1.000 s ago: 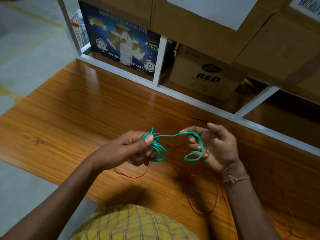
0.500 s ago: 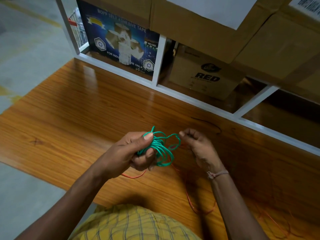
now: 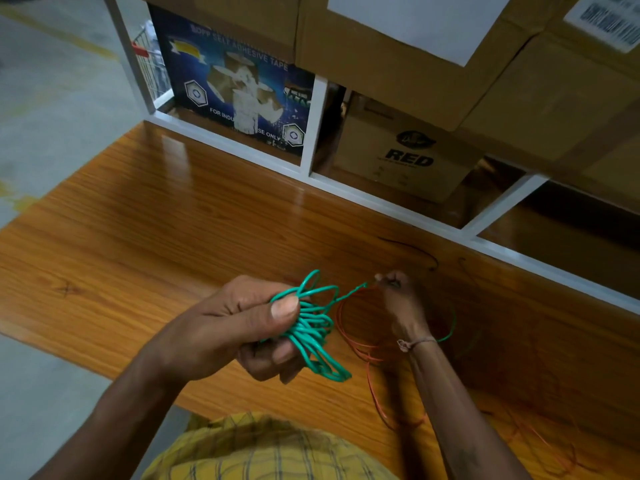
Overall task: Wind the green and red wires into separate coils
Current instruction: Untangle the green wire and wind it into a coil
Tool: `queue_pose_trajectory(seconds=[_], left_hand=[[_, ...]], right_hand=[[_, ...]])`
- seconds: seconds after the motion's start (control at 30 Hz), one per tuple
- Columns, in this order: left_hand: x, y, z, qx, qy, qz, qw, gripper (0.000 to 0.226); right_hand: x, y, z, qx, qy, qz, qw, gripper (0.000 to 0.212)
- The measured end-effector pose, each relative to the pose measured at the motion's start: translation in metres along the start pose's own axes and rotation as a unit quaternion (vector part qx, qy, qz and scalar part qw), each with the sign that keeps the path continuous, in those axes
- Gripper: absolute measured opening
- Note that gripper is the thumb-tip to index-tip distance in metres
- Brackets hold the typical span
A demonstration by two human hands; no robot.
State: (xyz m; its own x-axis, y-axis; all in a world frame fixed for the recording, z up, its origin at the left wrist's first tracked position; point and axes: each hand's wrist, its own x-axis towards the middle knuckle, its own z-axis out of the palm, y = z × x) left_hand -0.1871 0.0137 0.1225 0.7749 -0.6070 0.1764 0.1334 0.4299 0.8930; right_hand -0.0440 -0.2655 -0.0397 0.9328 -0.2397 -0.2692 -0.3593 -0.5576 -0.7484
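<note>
My left hand (image 3: pixel 242 327) grips a bundle of green wire (image 3: pixel 311 336), several loops pinched under the thumb and hanging down to the right. From the bundle a short twisted green tail runs right to my right hand (image 3: pixel 401 303), whose fingertips pinch its end above the table. A thin green arc shows to the right of that wrist. The red wire (image 3: pixel 367 358) lies loose on the wooden table (image 3: pixel 156 244) beneath and to the right of my hands, in slack loops trailing toward the near right edge.
A white shelf frame (image 3: pixel 311 133) stands along the table's far edge, holding a dark tape box (image 3: pixel 235 88) and a cardboard box marked RED (image 3: pixel 408 157). Larger cartons (image 3: pixel 398 60) sit above. Grey floor lies to the left. A thin dark wire (image 3: pixel 415 251) lies near the frame.
The green wire went from a wide span between both hands to a gathered bundle in my left hand. My right hand closed in, then moved right, pulling the tail end out.
</note>
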Motion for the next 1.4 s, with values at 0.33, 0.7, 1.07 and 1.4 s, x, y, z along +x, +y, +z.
queue_pose_trajectory(seconds=[0.33, 0.7, 1.07, 1.4], left_hand=[[0.007, -0.011, 0.004, -0.02, 0.011, 0.004, 1.0, 0.035], [0.027, -0.012, -0.008, -0.125, 0.169, 0.103, 0.972, 0.037], [0.031, -0.03, -0.01, -0.062, 0.222, -0.012, 0.973, 0.03], [0.017, -0.03, -0.015, -0.035, 0.263, -0.124, 0.956, 0.033]], right_hand=[[0.007, -0.012, -0.012, -0.06, 0.013, -0.004, 0.998, 0.027], [-0.034, 0.013, 0.0, -0.148, -0.043, -0.124, 0.98, 0.019], [-0.057, 0.013, -0.013, -0.17, -0.179, -0.288, 0.925, 0.008], [-0.068, -0.02, -0.033, 0.139, -0.305, -0.156, 0.929, 0.035]])
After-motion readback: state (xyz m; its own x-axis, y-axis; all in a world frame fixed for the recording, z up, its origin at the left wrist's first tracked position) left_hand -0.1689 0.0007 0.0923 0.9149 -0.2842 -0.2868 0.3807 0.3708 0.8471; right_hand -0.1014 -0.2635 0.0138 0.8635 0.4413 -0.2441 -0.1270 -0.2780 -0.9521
